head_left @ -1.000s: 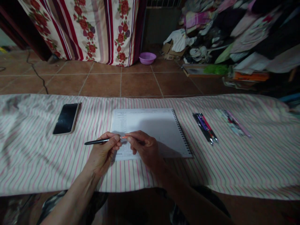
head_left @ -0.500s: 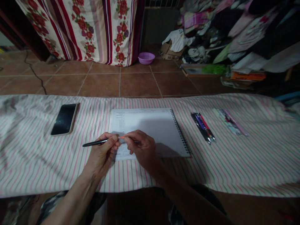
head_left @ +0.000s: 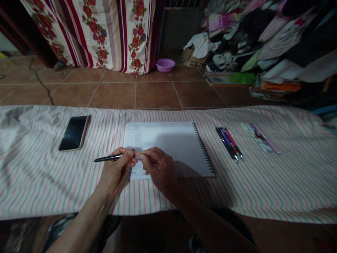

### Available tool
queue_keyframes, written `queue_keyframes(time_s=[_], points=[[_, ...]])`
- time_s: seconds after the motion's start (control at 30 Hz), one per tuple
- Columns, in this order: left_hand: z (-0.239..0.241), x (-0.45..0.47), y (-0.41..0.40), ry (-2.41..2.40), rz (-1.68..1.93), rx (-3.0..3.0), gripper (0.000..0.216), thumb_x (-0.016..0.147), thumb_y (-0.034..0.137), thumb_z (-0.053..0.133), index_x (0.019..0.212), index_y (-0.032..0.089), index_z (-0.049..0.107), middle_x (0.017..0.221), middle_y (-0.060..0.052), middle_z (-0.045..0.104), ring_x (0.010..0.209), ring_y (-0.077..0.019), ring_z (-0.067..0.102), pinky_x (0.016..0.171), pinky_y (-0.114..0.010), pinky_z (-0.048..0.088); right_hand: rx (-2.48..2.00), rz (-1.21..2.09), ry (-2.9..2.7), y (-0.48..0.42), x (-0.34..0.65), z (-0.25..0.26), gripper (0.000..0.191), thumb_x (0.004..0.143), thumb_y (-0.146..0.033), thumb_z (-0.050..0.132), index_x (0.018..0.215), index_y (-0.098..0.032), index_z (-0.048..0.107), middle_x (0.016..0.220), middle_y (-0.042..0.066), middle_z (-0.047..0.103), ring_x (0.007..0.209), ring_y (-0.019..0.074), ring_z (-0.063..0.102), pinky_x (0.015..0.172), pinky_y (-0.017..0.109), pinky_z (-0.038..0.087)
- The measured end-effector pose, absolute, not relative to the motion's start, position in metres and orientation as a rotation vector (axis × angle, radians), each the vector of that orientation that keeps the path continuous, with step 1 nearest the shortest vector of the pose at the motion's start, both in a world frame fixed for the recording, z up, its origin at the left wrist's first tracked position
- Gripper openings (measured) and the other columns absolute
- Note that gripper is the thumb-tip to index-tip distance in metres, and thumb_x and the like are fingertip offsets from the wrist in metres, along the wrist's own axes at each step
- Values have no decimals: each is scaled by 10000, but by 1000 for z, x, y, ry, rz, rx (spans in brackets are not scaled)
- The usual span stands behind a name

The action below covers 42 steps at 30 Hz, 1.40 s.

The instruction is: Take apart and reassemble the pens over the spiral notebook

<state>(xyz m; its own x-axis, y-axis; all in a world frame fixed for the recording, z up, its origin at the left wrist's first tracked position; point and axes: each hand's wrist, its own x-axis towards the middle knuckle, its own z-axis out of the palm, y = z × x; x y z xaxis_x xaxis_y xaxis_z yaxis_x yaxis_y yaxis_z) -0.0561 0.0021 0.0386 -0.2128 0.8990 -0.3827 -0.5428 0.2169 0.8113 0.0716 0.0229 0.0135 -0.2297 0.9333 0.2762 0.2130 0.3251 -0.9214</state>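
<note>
Over the lower left of an open spiral notebook [head_left: 168, 137], my two hands meet. My left hand [head_left: 117, 168] is closed around a black pen [head_left: 106, 159], whose dark end sticks out to the left. A thin orange part [head_left: 137, 153] of the pen shows between the fingertips of both hands. My right hand [head_left: 161, 164] pinches at the right end of that orange part; a dark piece shows under its fingers, but I cannot make out its shape. The fingers cover most of the join.
A phone [head_left: 74, 133] lies on the striped cloth [head_left: 47, 186] at the left. Right of the notebook are several pens [head_left: 229, 144], then a group of pale and pink pens [head_left: 260, 138]. Beyond, a purple basin [head_left: 165, 65] stands on the tiled floor by a curtain [head_left: 113, 35].
The whole view has shifted slightly. Both hands keep nearly the same hold on the pen and its orange part.
</note>
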Motion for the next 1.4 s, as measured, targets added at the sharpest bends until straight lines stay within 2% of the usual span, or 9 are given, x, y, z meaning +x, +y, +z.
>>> queue_keyframes(time_s=[0.33,0.6,0.73,0.9,1.13,1.4], points=[[32,-62,2,1014,1310,406,212,613,223,771,606,119,586,525,14,562,484,-36,492,463,-94,416,-978,1091,-1661,29,81,16,169,826,-271,526,832,-186,672,688,7,560,440,56,493,397,184,436],[33,-63,2,1034,1293,403,262,547,239,808,619,114,589,508,11,567,484,-44,503,460,-98,427,-986,1093,-1682,29,85,17,164,812,-261,545,875,-203,684,750,28,607,554,90,549,459,198,459],[32,-63,2,1006,1300,403,232,571,224,796,630,114,601,522,8,574,499,-43,517,479,-98,435,-1003,1196,-1619,28,83,17,148,794,-242,557,874,-202,676,701,10,591,519,76,536,431,179,441],[34,-62,3,1073,1261,410,258,527,226,816,632,110,610,507,4,582,463,-47,518,444,-106,428,-998,1266,-1554,27,80,16,132,780,-242,565,845,-206,674,641,-10,582,477,64,510,404,166,420],[31,-59,2,1057,1263,454,226,548,203,803,629,109,615,504,0,584,460,-47,520,442,-105,425,-960,1104,-1661,27,81,13,122,764,-203,585,841,-215,678,702,9,613,569,100,561,539,225,472],[27,-57,3,985,1271,468,199,599,187,776,655,122,596,519,1,580,459,-51,516,434,-107,417,-925,905,-1774,28,82,15,109,792,-188,572,840,-204,669,701,25,634,633,127,586,581,244,469]])
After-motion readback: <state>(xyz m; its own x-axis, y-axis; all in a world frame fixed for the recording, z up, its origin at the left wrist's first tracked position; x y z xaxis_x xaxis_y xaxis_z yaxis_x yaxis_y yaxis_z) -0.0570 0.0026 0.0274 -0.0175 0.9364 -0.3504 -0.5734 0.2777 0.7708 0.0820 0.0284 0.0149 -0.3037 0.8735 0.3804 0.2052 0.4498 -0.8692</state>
